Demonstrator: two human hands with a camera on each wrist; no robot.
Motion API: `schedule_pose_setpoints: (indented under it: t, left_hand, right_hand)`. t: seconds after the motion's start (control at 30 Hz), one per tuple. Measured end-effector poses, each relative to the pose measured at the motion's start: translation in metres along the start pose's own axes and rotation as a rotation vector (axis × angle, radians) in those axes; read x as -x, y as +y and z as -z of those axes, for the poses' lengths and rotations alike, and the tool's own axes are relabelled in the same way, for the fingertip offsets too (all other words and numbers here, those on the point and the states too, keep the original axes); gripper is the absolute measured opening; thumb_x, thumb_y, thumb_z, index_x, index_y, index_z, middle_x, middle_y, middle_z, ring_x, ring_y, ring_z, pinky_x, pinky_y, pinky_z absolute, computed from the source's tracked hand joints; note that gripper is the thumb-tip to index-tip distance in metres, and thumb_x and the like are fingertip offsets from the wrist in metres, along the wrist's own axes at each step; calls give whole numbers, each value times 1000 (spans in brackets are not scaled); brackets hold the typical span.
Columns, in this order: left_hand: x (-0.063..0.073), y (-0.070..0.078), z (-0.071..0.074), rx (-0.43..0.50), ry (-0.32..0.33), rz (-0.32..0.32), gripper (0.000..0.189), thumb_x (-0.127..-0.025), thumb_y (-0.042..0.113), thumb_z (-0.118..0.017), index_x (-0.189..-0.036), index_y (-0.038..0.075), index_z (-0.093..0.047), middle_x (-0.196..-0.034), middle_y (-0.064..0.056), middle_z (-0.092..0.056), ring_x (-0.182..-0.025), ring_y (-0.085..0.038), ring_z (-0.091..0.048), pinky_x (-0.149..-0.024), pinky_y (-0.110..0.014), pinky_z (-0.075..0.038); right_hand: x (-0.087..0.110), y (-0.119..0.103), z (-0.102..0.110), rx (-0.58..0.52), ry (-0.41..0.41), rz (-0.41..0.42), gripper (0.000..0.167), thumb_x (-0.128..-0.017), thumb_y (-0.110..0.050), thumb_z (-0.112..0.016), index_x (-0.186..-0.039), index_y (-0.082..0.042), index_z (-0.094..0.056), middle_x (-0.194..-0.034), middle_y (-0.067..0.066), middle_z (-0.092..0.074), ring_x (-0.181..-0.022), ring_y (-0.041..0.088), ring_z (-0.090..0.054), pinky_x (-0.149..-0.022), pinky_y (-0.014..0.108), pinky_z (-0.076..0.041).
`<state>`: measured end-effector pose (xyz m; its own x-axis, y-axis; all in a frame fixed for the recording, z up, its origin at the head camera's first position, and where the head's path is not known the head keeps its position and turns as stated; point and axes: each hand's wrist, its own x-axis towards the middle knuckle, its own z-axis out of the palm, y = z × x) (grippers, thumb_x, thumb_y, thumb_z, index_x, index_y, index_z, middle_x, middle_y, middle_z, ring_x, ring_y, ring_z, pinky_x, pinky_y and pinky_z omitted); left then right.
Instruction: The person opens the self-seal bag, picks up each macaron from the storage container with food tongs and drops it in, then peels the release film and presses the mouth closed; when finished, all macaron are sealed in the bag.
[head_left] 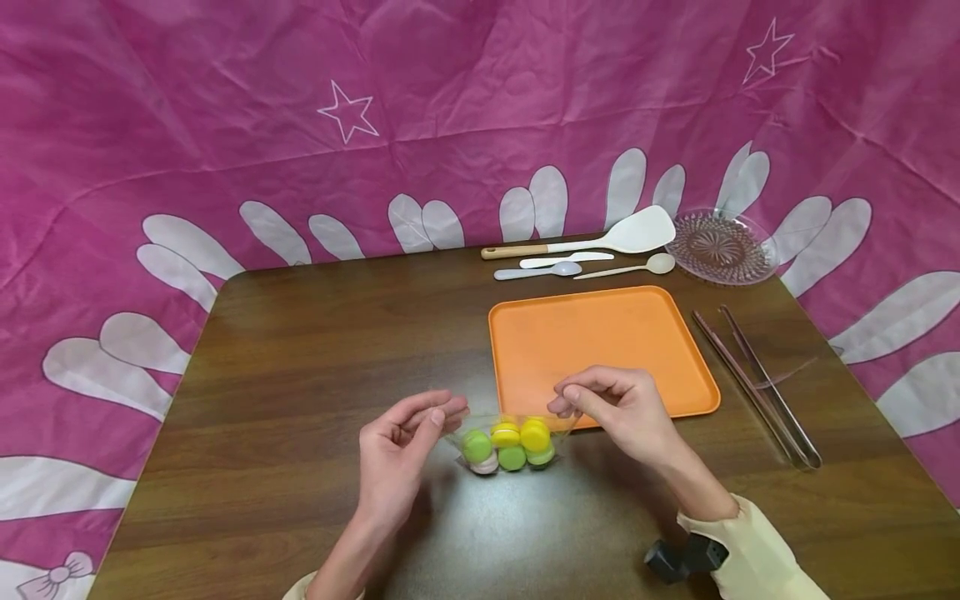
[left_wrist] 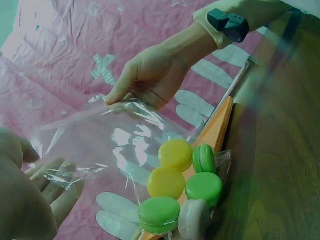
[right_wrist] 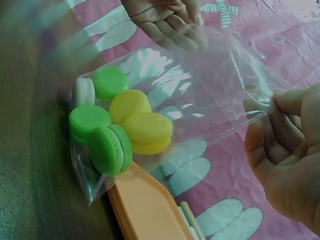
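Note:
A clear plastic bag (right_wrist: 200, 75) hangs tilted between my two hands, its mouth end up. Several macarons fill the bottom: yellow ones (head_left: 535, 434), green ones (left_wrist: 203, 188) and a pale one (left_wrist: 193, 219). With thumb and fingertips, my right hand (head_left: 626, 412) pinches one upper corner of the bag. At the opposite upper corner, my left hand (head_left: 396, 446) holds the film between thumb and fingers, with other fingers spread along the plastic. The bag's lower end is close to the wooden table; whether it touches cannot be told.
An orange tray (head_left: 592, 342) lies just beyond the bag. Behind it are a white spatula (head_left: 637, 231), a knife (head_left: 566, 260) and spoons (head_left: 660, 263). A clear glass-like plate (head_left: 720, 246) stands at the back right, metal tongs (head_left: 772, 400) on the right.

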<state>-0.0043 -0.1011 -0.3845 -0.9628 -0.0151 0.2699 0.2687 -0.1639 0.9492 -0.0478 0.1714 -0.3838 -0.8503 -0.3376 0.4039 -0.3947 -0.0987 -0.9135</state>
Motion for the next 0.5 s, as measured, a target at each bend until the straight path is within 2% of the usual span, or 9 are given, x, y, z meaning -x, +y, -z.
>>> schedule_pose_setpoints:
  t: [0.27,0.5]
  left_hand:
    - [-1,-1,0,-62,-37,-66,11,-95,-10,-60,-102,-16,-66,-93,-25,-72,-87,-22,-74,-81,-32,-57]
    - [-4,-4,3,-45,-61,-75,11,-95,-10,-59,-103,-16,-65,-92,-28,-71,-80,-23,-75,-74,-39,-59]
  right_hand:
    - [0,-1,1,25,16,-25,9,-95,11,-59,-99,16,-66,-87,14,-75,-74,19,-73,-65,32,-59]
    - [0,0,2,45,28,-26,10,-95,12,-59,-99,15,-67,-86,17,-74,-74,20,-73,-65,31,-59]
